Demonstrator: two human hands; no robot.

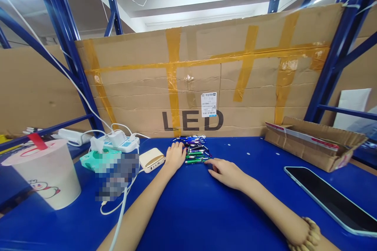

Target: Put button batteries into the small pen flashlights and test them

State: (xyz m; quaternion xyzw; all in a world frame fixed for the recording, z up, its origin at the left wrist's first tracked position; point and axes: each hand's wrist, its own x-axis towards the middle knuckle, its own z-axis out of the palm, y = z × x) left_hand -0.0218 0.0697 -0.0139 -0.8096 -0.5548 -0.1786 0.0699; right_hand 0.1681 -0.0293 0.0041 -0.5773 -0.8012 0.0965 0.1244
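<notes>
A small heap of several little pens or keychain lights (194, 150), green, blue and purple, lies on the blue table (194, 211) in front of a cardboard sheet. My left hand (174, 156) rests at the left edge of the heap, fingers flat and together, touching the nearest pieces. My right hand (226, 172) lies just right of the heap with its fingers curled down toward the table; the fingertips are near a green piece. I cannot see whether the right hand has anything in it. A beaded bracelet (309, 235) sits on my right wrist.
A tablet (330, 200) lies at the right, a flat cardboard box (315, 141) behind it. At the left stand a lidded cup (47, 174), a tissue pack (97, 159), a power strip (120, 143) with cables and a gold power bank (151, 159). Blue rack posts flank the table.
</notes>
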